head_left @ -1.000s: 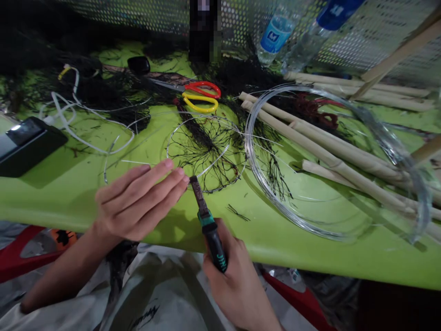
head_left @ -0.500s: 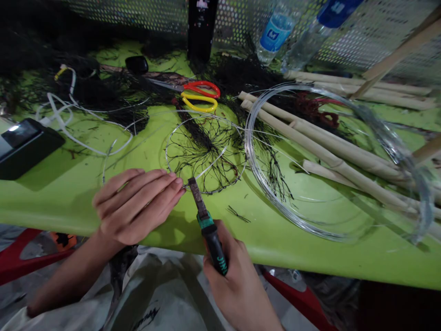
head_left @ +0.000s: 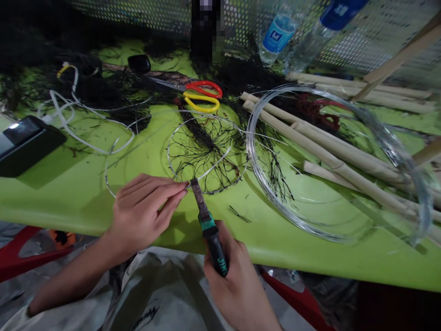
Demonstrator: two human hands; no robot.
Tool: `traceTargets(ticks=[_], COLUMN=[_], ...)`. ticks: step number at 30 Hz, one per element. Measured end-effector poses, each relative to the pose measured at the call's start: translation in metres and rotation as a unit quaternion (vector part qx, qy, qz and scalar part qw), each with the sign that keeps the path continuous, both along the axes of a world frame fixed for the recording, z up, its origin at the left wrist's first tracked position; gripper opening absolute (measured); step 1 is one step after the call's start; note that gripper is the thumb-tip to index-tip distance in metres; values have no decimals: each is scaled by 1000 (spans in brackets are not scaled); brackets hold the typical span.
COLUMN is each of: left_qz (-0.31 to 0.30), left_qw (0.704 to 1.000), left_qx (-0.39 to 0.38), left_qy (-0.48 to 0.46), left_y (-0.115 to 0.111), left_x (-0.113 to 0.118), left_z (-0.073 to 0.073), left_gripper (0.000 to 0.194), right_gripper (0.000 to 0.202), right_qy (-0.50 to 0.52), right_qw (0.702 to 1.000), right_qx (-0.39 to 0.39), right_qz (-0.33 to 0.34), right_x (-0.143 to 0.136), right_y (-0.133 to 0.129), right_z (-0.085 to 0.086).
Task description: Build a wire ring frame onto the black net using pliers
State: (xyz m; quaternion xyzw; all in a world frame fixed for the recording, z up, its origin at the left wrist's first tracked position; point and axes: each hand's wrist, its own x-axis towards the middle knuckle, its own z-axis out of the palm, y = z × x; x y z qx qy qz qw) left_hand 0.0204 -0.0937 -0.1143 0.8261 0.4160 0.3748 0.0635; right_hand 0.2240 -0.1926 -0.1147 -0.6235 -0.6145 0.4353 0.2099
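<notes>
Across the glossy green table, the right hand grips black-and-green-handled metal pliers at the round silver-wire hoop strung with black netting, while the left hand seemingly pinches its near rim (fiddly work), a clamping step calling for steadiness.

The single view comes from the wearer's head, above the near edge of the table, and faces forward and steeply down. It sits close enough for the left hand and right hand to fill much of the near middle. The wearer's shirt borders it nearest, the perforated panel farthest; a black box at left and wooden sticks at right reach its sides.
</notes>
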Motion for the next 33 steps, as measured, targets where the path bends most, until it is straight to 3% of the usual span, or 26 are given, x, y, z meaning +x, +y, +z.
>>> traceTargets(ticks=[3,7,10,13,15,17,19,25,33], left_qz=[22,3,-50,-42,-15,6,10,-20,-90], left_qw=[989,927,904,949,983,998,999,998,957], left_qx=[-134,-336,-371,-280,-168,-70,-16,2,215], left_qy=[-50,-167,-207,-141,-67,2,43,64,174], left_y=[-4,1,5,6,5,4,4,6,16], left_x=[0,-4,-7,-8,-5,-2,0,-2,-15], left_z=[9,16,15,12,10,10,10,13,2], left_gripper=[7,9,19,24,17,13,13,16,35], right_gripper=[27,24,23,22,22,21,21,22,21], right_qy=[9,46,67,79,81,77,71,69,53], right_qw=[1000,999,997,996,995,996,996,997,998], right_qx=[-1,-13,-30,-47,-50,-48,-44,-29,-32], right_qz=[1,5,2,-3,-3,-4,-7,-12,-13], right_x=[-1,1,2,2,3,3,4,2,-1], right_y=[-2,1,6,8,7,6,5,5,5], right_z=[0,3,4,4,4,4,4,3,4])
